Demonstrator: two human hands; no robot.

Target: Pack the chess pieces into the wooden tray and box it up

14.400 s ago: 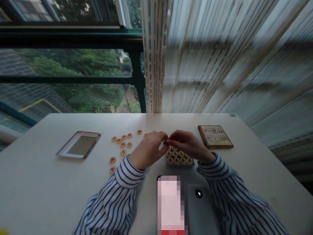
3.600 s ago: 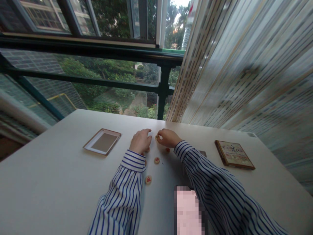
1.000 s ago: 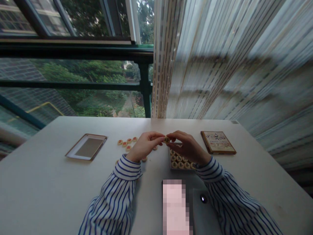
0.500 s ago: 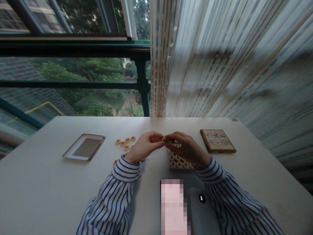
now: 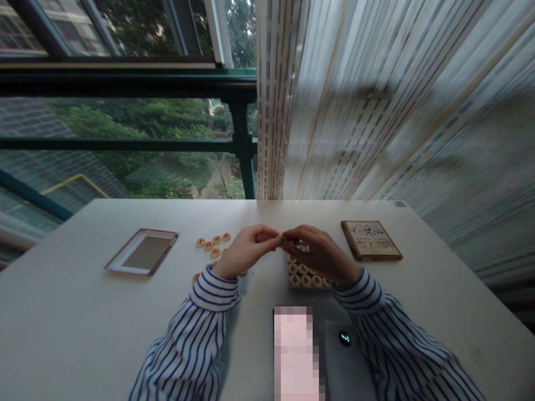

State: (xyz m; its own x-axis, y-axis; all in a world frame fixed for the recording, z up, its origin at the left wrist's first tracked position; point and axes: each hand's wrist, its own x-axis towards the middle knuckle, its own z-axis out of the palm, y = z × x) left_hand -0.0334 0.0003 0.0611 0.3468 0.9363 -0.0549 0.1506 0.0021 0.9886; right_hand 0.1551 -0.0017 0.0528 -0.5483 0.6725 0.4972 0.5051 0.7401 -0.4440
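Near the far left corner of the box (image 5: 310,287), a round piece (image 5: 281,238) is pinched between the left hand (image 5: 251,248) and right hand (image 5: 320,248). The rim is best gripped lightly, packed discs (image 5: 305,280) being left undisturbed.

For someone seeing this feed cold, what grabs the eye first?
First, the left hand and right hand meeting over the white table, a small round piece at their fingertips. Partly covered by the right hand, a tray holds rows of black-marked pieces, while red-marked pieces lie loose left of the left hand. A pale striped curtain fills the upper right.
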